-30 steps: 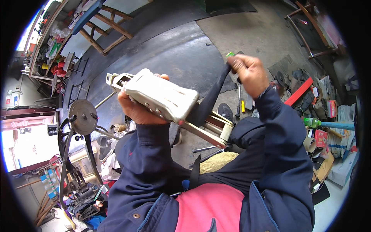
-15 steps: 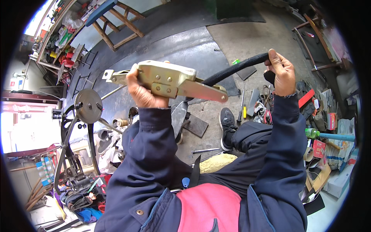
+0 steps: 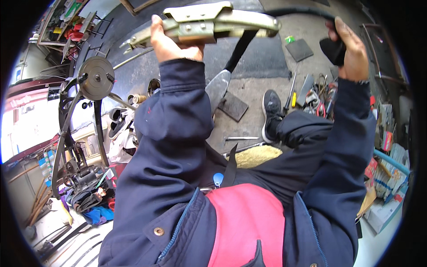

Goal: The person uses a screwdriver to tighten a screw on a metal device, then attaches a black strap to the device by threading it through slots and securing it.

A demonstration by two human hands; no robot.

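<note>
Near the upper edge, the left hand (image 3: 179, 46) wraps closed fingers around a riveted, dull-gold metal strap buckle (image 3: 198, 29), its right end tilted higher; from there a black fabric strap (image 3: 242, 48) curves to the right hand (image 3: 354, 52), whose fingers are bent round it.

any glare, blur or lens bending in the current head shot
Head view: glare burns the bright opening at left to near white; the metal device in the left hand looks slightly soft, perhaps from motion, while the shoe is fairly crisp; fisheye distortion shows toward the dark round rim.
</note>
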